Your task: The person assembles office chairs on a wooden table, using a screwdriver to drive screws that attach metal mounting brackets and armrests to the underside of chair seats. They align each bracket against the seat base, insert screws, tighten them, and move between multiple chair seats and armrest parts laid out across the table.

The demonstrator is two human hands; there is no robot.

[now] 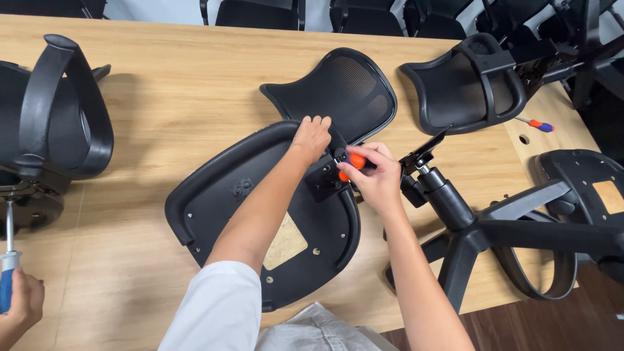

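A black chair seat (221,201) lies upside down on the wooden table (182,78), joined to a black mesh backrest (344,84) by a black bracket (325,185). My left hand (312,136) presses on the joint where seat and backrest meet. Just right of it, my right hand (374,175) grips an orange-handled screwdriver (354,162), its tip at the bracket.
A black chair base with gas cylinder (455,214) lies to the right of my right arm. Another backrest with armrest (461,84) and a spare screwdriver (539,125) lie at the back right. A chair part (45,123) is at left, where another person's hand (23,305) holds a blue-handled screwdriver.
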